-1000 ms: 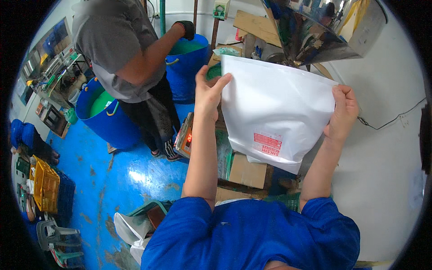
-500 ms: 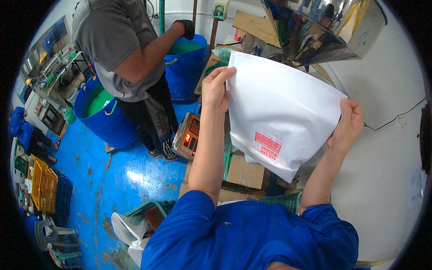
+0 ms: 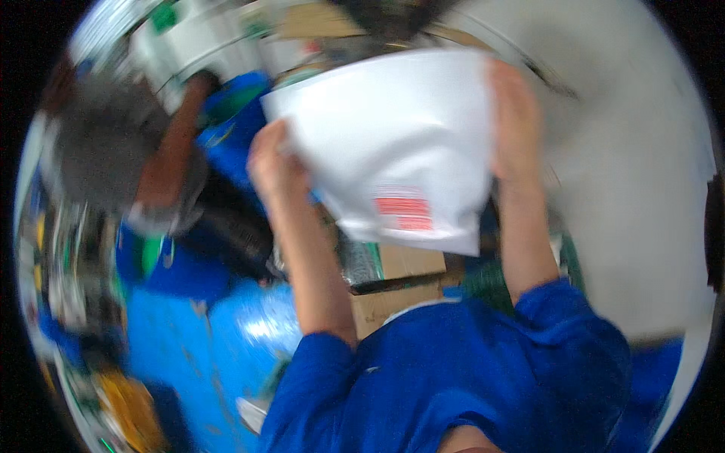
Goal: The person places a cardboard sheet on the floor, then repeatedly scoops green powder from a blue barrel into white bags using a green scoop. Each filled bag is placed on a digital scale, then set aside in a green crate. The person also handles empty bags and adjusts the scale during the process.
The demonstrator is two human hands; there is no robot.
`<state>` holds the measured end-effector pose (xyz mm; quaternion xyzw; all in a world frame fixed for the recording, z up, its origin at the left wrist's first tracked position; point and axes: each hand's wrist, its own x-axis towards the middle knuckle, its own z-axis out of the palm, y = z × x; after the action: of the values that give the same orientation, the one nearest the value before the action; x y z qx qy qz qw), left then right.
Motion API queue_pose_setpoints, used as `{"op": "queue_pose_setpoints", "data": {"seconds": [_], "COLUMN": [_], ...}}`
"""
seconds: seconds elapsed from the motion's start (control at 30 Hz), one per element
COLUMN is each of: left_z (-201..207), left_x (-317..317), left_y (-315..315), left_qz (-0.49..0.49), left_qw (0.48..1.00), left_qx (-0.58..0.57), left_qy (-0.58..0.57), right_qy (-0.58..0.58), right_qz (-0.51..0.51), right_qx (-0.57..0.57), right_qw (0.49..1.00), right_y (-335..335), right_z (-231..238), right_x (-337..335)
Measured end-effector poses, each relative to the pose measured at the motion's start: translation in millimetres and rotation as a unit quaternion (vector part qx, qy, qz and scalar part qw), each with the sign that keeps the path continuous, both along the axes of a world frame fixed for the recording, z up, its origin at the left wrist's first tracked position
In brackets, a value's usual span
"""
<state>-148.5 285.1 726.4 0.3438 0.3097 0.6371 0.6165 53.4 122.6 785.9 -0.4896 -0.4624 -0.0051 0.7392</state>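
A white plastic bag (image 3: 393,136) with a red printed block near its lower part is stretched between my hands, raised before me. My left hand (image 3: 278,160) grips its left edge, thumb in front and fingers behind. At the opposite side my right hand (image 3: 516,121) holds the right edge, blurred by motion. The bag's far edge is spread wide and its near end hangs down. Whether anything is inside cannot be told.
A person in a grey shirt (image 3: 113,143) stands at the left beside blue tubs (image 3: 245,140) with green inside. Cardboard boxes (image 3: 411,262) and a green crate (image 3: 491,281) lie below the bag. A white wall (image 3: 627,226) rises on the right, and the floor (image 3: 226,340) is blue.
My view has turned, so the room appears shifted and smeared. Both hands still hold the bag, which now sits further left in view and more level.
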Motion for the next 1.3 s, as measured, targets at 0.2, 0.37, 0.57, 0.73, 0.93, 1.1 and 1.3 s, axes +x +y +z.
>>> {"op": "queue_pose_setpoints", "data": {"seconds": [0.2, 0.37, 0.57, 0.73, 0.93, 1.1, 1.3], "left_z": [-23.2, -23.8, -0.1, -2.6, 9.6, 10.7, -0.1], "left_x": [-0.5, 29.2, 78.3, 123.3, 162.0, 179.2, 192.6], "left_y": [4.8, 16.8, 25.4, 37.6, 14.7, 2.8, -5.1], "left_qz": [0.006, 0.016, -0.014, -0.059, -0.14, -0.18, -0.23], "left_qw": [0.988, 0.92, 0.926, 0.905, 0.87, 0.838, 0.842], "left_qx": [0.11, 0.237, 0.239, 0.258, 0.26, 0.292, 0.307], "left_qy": [0.106, 0.311, 0.292, 0.333, 0.396, 0.424, 0.378], "right_qy": [-0.105, 0.108, 0.35, 0.402, 0.457, 0.598, 0.635], "right_qz": [-0.019, -0.157, -0.305, -0.543, -0.706, -0.466, -0.523], "right_qx": [-0.121, -0.142, 0.08, 0.063, -0.301, -0.31, -0.154], "right_qw": [0.987, 0.971, 0.882, 0.735, 0.449, 0.574, 0.547], "right_y": [15.1, 2.8, -106.5, -190.0, -227.6, -244.1, -269.6], "right_z": [-70.7, -139.2, -237.8, -335.3, -428.4, -433.2, -407.9], "right_x": [17.1, 98.0, 186.1, 191.7, 142.4, 135.6, 139.1]}}
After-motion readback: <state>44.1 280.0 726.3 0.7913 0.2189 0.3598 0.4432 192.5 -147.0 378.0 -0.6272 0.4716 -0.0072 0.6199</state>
